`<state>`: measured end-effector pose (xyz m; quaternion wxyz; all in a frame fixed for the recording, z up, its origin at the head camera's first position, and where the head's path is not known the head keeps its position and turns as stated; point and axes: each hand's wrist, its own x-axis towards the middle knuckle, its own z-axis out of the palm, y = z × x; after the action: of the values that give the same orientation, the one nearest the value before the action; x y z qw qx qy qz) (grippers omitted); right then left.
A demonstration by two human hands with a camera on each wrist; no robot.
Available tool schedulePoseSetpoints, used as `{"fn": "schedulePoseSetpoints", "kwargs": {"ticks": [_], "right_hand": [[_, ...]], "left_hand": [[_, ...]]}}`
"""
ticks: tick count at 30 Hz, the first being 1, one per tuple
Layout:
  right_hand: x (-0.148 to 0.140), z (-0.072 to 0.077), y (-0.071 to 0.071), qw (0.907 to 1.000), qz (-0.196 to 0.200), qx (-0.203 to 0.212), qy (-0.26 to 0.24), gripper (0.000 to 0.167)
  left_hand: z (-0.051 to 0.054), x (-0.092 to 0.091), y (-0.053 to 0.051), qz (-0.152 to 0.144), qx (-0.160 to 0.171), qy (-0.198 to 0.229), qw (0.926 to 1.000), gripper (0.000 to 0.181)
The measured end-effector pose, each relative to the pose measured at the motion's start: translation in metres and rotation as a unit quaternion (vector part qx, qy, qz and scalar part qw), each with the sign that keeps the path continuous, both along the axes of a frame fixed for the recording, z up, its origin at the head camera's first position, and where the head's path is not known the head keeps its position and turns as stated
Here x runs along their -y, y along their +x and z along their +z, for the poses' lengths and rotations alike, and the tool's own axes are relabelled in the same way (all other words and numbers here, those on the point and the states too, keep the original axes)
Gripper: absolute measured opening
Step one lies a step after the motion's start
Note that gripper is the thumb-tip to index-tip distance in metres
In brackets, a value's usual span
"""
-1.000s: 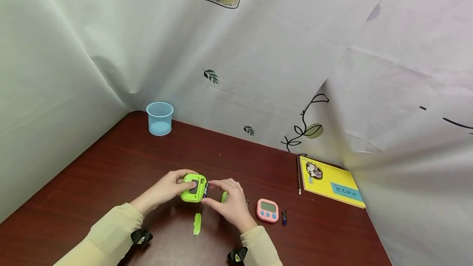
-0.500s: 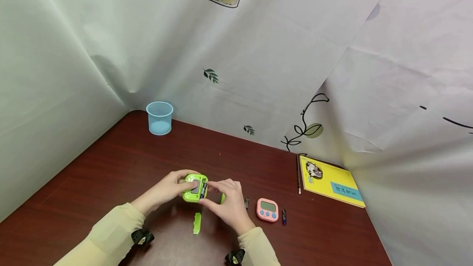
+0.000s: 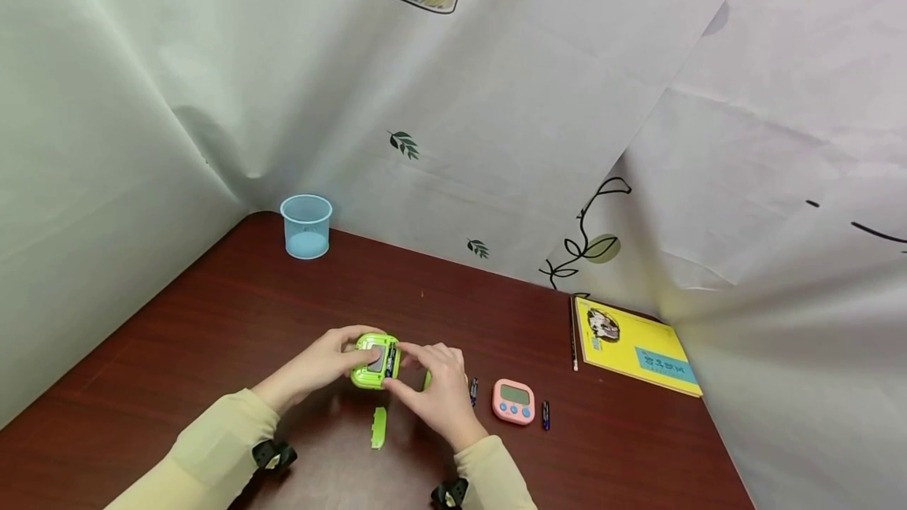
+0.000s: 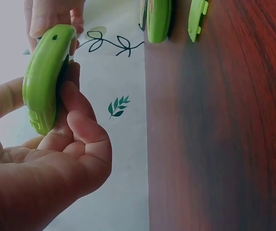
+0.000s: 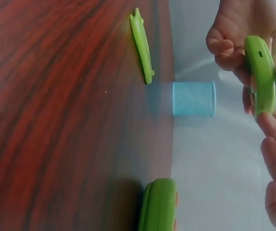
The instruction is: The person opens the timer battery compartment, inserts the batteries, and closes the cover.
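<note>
My left hand [image 3: 322, 360] grips a light-green digital timer [image 3: 363, 378] above the table, its back facing up and the thumb on the grey patch there. Along the timer's right side a dark AAA-type battery [image 3: 390, 363] lies in the uncovered compartment. The right hand [image 3: 445, 396] has thumb and index finger at the two ends of this battery. Below, a green battery cover [image 3: 379, 427] lies on the table. A second green timer-like body [image 5: 159, 207] stands on the table, mostly hidden behind my right hand in the head view.
Right of the hands are a loose battery [image 3: 473, 391], a pink timer [image 3: 513, 402] and another battery [image 3: 546, 415]. Farther back lie a pencil [image 3: 573, 337] and a yellow book [image 3: 631, 345]. A blue cup [image 3: 307, 228] stands at the far left corner, near the cloth wall.
The battery has gone from the timer's right edge into its compartment, with the right fingers shifting slightly left. The left hand keeps its hold, and the timer has barely moved.
</note>
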<state>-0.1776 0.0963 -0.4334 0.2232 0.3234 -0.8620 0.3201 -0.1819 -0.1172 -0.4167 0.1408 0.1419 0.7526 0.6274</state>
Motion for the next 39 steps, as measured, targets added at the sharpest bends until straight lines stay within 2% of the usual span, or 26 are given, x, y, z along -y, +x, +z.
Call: {"fn": "schedulePoseSetpoints", "kwargs": {"ticks": [5,10,19,30,39], "right_hand": [[-0.0028,-0.0016,-0.0005,0.9971,0.002,0.076,-0.009,0.059],[-0.0055,0.0002,-0.0005,0.9886,0.009,0.150,-0.017,0.066],[-0.0056,0.0013,-0.0007,0.9837,0.014,0.178,-0.018,0.059],[-0.0055,0.0026,-0.0010,0.9638,0.032,0.256,-0.066,0.054],[-0.0040,0.0027,0.0014,0.9539,0.040,0.276,-0.110,0.050]], "left_hand": [[-0.0005,-0.0008,0.0003,-0.007,-0.002,-0.006,0.9999,0.050],[0.0000,-0.0012,0.0010,-0.021,-0.001,0.000,0.9998,0.051],[-0.0003,0.0001,0.0014,-0.049,-0.001,0.012,0.9987,0.051],[-0.0027,0.0002,0.0035,-0.060,-0.002,0.019,0.9980,0.047],[-0.0041,0.0021,0.0028,-0.062,-0.007,0.020,0.9979,0.050]]}}
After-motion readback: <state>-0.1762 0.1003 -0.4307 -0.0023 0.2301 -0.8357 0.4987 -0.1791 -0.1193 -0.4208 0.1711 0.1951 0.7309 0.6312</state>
